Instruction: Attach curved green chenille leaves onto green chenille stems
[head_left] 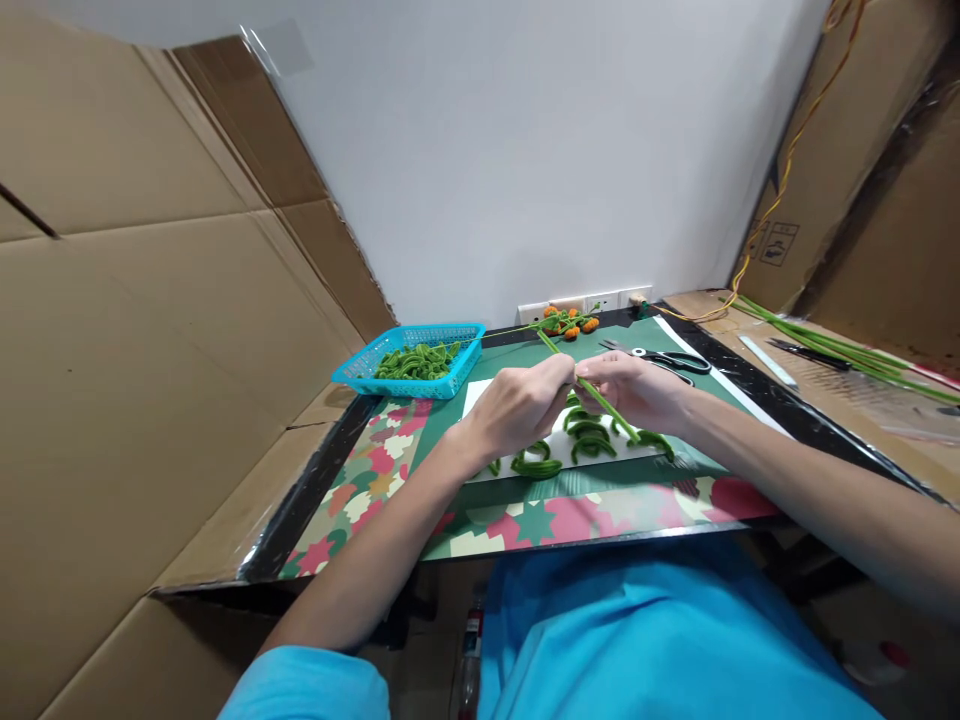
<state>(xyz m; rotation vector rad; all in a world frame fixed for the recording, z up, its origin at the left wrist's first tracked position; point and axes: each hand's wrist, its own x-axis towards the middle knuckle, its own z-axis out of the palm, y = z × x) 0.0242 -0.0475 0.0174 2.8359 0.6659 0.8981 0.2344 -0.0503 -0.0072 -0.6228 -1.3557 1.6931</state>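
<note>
My left hand (525,405) and my right hand (637,388) meet above the table, both closed in a pinch on a long green fuzzy stem (606,405). The stem runs from near my right wrist up to a far tip with small orange flowers (570,322). Below my hands several curved green leaf pieces (589,440) lie on a white sheet (480,392).
A blue basket (450,385) of green leaf pieces stands at the back left. Black-handled scissors (667,360) lie behind my right hand. Long green stems (832,348) lie on the right side table. Cardboard walls (150,300) enclose both sides. A patterned mat (375,480) covers the table.
</note>
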